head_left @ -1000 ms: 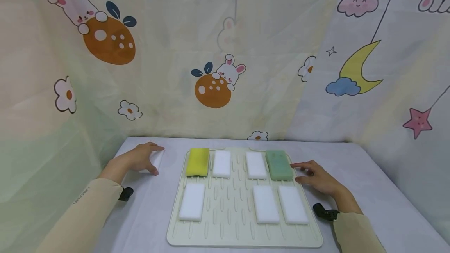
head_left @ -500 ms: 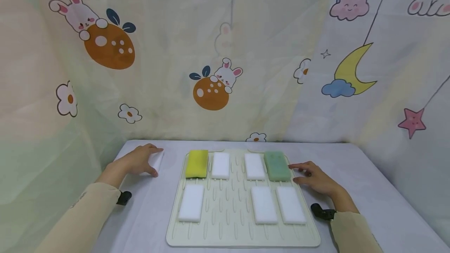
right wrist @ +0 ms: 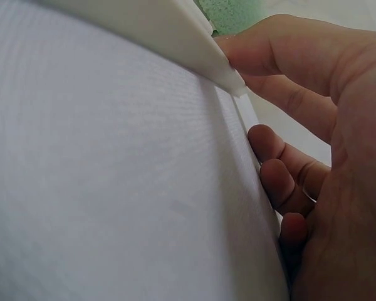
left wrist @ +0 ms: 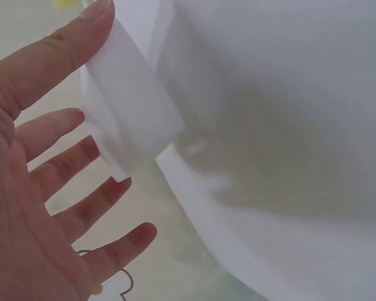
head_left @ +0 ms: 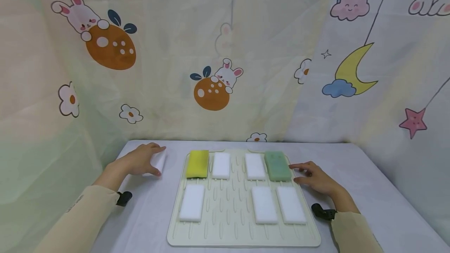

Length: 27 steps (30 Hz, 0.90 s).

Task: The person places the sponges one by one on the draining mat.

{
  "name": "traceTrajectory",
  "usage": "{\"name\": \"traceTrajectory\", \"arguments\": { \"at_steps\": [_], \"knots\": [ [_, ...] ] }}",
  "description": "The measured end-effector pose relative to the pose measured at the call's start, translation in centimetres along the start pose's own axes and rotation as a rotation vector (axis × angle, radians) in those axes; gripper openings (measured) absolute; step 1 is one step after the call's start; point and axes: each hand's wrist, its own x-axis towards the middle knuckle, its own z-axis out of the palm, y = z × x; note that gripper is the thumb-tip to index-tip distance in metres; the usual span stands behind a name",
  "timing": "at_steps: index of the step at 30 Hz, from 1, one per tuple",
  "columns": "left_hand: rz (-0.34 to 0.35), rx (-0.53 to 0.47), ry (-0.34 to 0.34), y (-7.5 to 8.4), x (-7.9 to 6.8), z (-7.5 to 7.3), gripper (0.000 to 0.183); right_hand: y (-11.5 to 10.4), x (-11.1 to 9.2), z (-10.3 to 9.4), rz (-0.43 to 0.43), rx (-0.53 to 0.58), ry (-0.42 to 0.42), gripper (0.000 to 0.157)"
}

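At the left of the white-covered table my left hand (head_left: 142, 159) holds a white block, like a melamine sponge (head_left: 159, 161), between thumb and fingers. In the left wrist view this white block (left wrist: 135, 94) shows a smooth face and a thin side; the thumb lies over its upper end, the fingertips along its edge. At the right, my right hand (head_left: 313, 175) rests its thumb and forefinger at the edge of a pale ridged mat (head_left: 226, 233), beside a green sponge (head_left: 278, 166). Its other fingers (right wrist: 277, 179) are curled loosely with nothing in them.
On the mat lie a yellow sponge (head_left: 197, 164) at the back left and several white blocks (head_left: 191, 203) in two rows. A printed cloth wall (head_left: 168, 89) stands close behind the table (head_left: 140, 214) and on both sides.
My left hand has shifted slightly to the right with the white block. The right hand stays at the mat's edge. The head view tilted a little up at first.
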Motion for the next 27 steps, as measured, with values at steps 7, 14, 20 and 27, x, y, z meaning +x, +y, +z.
{"name": "traceTrajectory", "arguments": {
  "at_steps": [7, 14, 20, 27],
  "knots": [
    [0.0, 0.023, 0.011, 1.2, -0.6, -0.6, 0.1, 0.0, 0.0, 0.0, 0.012, -0.004, 0.002, 0.052],
    [0.003, 0.038, 0.023, 2.4, -1.3, -1.0, 0.099, 0.3, 0.1, 0.1, 0.009, -0.006, 0.0, 0.053],
    [-0.007, 0.057, 0.04, 4.0, -1.5, -1.4, 0.101, 0.3, 0.1, 0.0, 0.013, -0.017, 0.004, 0.052],
    [0.031, 0.067, 0.071, 6.1, -1.9, -1.9, 0.105, -0.1, -0.1, 0.1, 0.004, -0.013, -0.004, 0.052]
  ]
}}
